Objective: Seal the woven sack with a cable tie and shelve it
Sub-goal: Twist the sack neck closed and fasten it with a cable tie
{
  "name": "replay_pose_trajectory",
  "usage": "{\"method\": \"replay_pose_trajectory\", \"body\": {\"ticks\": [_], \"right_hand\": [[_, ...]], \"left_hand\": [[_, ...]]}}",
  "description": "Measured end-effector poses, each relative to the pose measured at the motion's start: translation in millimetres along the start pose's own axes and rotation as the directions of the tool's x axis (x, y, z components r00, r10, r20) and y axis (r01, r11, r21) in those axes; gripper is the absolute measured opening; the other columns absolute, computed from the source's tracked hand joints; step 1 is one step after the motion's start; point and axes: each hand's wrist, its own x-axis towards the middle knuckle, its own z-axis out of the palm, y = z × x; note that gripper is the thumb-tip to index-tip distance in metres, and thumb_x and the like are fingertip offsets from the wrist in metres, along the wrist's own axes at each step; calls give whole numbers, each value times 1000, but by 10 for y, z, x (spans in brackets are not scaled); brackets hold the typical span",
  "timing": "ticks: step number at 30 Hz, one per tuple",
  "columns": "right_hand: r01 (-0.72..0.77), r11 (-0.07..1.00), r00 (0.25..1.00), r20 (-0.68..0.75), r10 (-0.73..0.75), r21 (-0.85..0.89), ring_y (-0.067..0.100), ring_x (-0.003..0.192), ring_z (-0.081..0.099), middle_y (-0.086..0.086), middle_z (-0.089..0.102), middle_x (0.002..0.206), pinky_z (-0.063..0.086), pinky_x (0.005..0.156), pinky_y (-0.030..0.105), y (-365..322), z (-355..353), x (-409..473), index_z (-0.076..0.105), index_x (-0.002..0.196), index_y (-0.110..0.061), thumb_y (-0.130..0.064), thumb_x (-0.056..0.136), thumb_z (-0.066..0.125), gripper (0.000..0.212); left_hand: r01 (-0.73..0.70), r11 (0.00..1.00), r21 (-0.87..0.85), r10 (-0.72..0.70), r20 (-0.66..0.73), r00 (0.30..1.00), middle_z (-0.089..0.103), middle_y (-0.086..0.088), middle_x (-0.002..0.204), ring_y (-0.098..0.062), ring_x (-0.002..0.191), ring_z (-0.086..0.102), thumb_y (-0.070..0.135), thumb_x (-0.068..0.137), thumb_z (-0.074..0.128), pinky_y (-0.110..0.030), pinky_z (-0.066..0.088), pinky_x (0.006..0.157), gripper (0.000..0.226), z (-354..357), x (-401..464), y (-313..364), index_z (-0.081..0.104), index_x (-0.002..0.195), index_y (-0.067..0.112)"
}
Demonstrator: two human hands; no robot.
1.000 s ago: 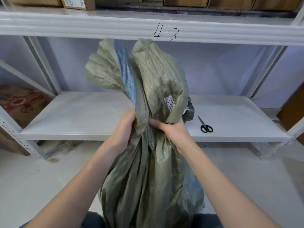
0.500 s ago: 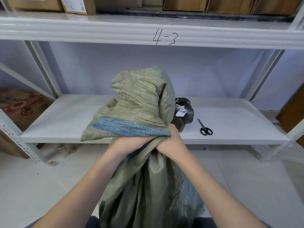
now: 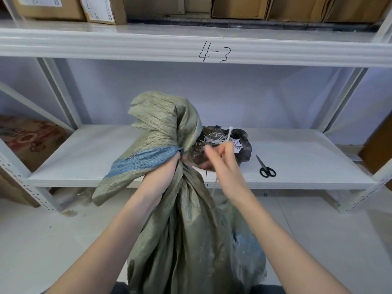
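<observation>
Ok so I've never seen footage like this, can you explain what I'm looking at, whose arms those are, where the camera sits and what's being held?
There is no machine here. One camera, worn on a person's head, looks forward and down, so the two bare arms are the wearer's own. The left hand grips the gathered neck of a green woven sack that stands in front of a white metal shelf. The right hand pinches a white cable tie, which is not yet around the sack. On the shelf lie a black bag with more white ties on it and black-handled scissors. Cardboard boxes sit on the shelf above.
</observation>
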Motion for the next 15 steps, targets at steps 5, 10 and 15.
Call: {"method": "replay_pose_trajectory", "body": {"ticks": [5,10,15], "right_hand": [[112,985,976,-174,-134,-129,4,71,44,5,41,80,35,71,17,24,-65,54,39,70,-15,-23,101,31,33],[207,943,941,-211,-265,-262,-4,74,45,-8,50,77,33,68,6,35,-160,85,53,80,-12,-20,101,34,29],[205,959,937,-244,-250,-195,4,65,46,-14,48,66,35,64,20,72,-160,102,59,86,-19,-19,100,37,26]], "left_hand": [[107,956,-274,-72,137,988,49,3,55,-10,51,47,11,85,43,-26,37,60,20,26,-54,43,48,65,12],[113,981,-155,-75,228,971,56,-5,67,-20,64,54,14,49,67,-30,43,66,25,-38,-106,99,57,71,6],[32,995,-90,-24,83,996,70,14,96,-5,88,65,15,80,69,-17,55,78,20,84,-191,110,65,94,28]]}}
